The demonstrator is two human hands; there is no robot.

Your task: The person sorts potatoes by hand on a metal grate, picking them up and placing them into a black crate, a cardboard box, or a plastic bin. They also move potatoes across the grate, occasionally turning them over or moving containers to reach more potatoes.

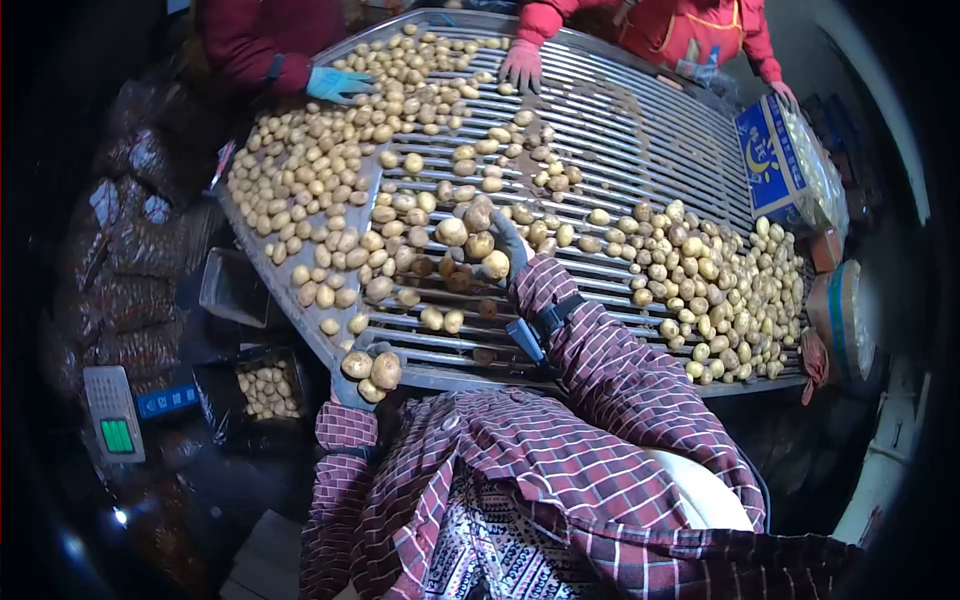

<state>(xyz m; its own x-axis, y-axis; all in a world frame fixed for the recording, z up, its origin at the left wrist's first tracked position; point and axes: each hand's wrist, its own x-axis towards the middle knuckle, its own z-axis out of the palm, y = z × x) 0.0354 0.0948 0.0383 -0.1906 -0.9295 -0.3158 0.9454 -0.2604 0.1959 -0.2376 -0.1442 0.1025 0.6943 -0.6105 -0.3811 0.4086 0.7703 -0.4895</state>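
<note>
The person in the plaid-sleeved jacket stands at the near edge of a slatted metal tabletop (pixel 620 130). The gloved left hand (pixel 345 388) is at the tabletop's front rim, curled shut around three potatoes (pixel 386 370) that sit bunched together on top of the palm. The gloved right hand (pixel 508 248) reaches further in, over the middle of the slats, with its fingers closed on a handful of potatoes (pixel 481 245). How many it grips cannot be told, since loose ones lie touching it on all sides.

Loose potatoes cover much of the slats. There is a dense heap (pixel 300 180) on the left side, and another heap (pixel 720 290) lies against the right edge.

At the far side, a co-worker's blue-gloved hand (pixel 335 85) rests on the left heap, and a second co-worker's pink-gloved hand (pixel 521 64) lies flat on the slats near the top. A blue cardboard box (pixel 765 150) stands off the far right corner.

Below the tabletop's left edge a dark crate (pixel 262 388) holds more potatoes. A weighing scale (pixel 112 415) with a green display is just beside it, and filled mesh sacks (pixel 130 270) are stacked behind that.
</note>
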